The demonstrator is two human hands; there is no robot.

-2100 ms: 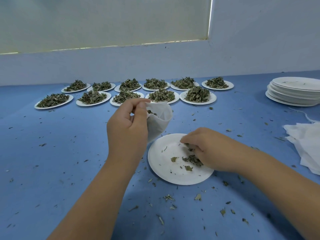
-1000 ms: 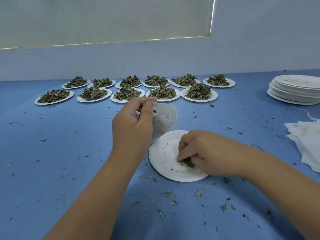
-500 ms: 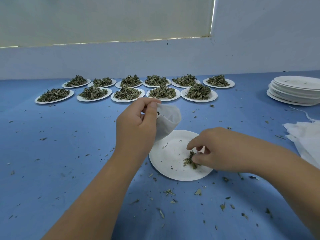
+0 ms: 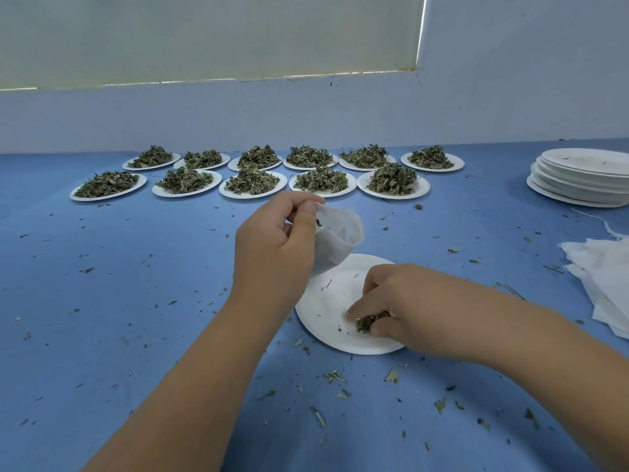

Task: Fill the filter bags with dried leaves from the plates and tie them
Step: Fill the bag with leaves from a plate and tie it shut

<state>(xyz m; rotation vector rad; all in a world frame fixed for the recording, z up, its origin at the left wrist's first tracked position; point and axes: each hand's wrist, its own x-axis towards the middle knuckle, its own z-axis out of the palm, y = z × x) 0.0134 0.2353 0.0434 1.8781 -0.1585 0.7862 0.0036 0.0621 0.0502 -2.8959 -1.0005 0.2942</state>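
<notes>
A person's left hand point(image 4: 275, 247) pinches the rim of a white filter bag point(image 4: 337, 236) between thumb and fingers, holding it open and raised above the far-left edge of a nearly bare white plate point(image 4: 323, 301) on a blue worktop point(image 4: 119, 284). Dark leaf shows inside the bag's mouth. The right hand point(image 4: 405, 308) rests on the plate, its curled fingers gathering a small clump of dried leaves point(image 4: 366, 323) against the thumb. Behind, 11 plates heaped with leaves point(image 4: 252, 182) stand in 2 rows, 6 at the back and 5 in front. At far right sits a stack of empty plates point(image 4: 578, 175), with a pile of flat white bags point(image 4: 606, 277) nearer the camera. Leaf crumbs point(image 4: 335, 375) litter the worktop.
</notes>
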